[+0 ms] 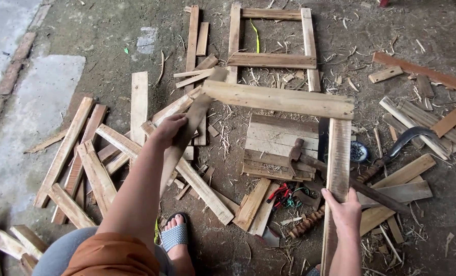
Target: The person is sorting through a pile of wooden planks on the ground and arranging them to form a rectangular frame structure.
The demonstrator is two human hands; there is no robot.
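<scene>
My left hand (167,129) grips a narrow wooden slat (187,130) that slants up to the left end of a long crosswise plank (279,99). My right hand (344,207) holds the lower part of an upright plank (337,168) whose top meets the right end of that crosswise plank. The three pieces form an open frame shape on the dirt floor. Inside it lies a small slatted wooden panel (279,145) with a hammer (295,153) on top.
A pile of loose planks (95,168) lies at the left. A ladder-like wooden frame (271,43) lies farther ahead. A curved sickle (399,145), a small tin of nails (359,152) and more boards are at the right. Red-handled pliers (280,193) lie near my sandalled foot (175,236).
</scene>
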